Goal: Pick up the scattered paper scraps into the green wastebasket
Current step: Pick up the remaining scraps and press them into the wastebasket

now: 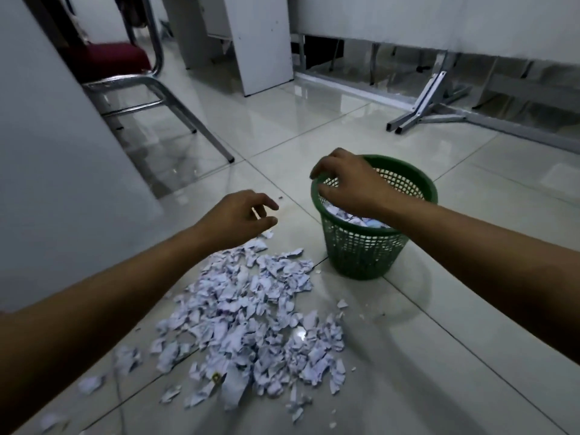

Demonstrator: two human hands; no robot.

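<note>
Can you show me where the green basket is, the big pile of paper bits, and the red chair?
green wastebasket [361,252]: head view, mesh front wall.
paper scraps [251,315]: head view, middle of pile.
red chair [106,59]: head view, seat cushion.

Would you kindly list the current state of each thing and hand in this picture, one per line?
green wastebasket: upright on the floor, partly filled with scraps.
paper scraps: most lie in a pile on the floor beside the wastebasket.
left hand: above the pile's far edge, fingers loosely curled, holding nothing visible.
right hand: over the wastebasket's mouth, fingers pointing down, nothing visible in it.
chair: standing, unoccupied.
</note>
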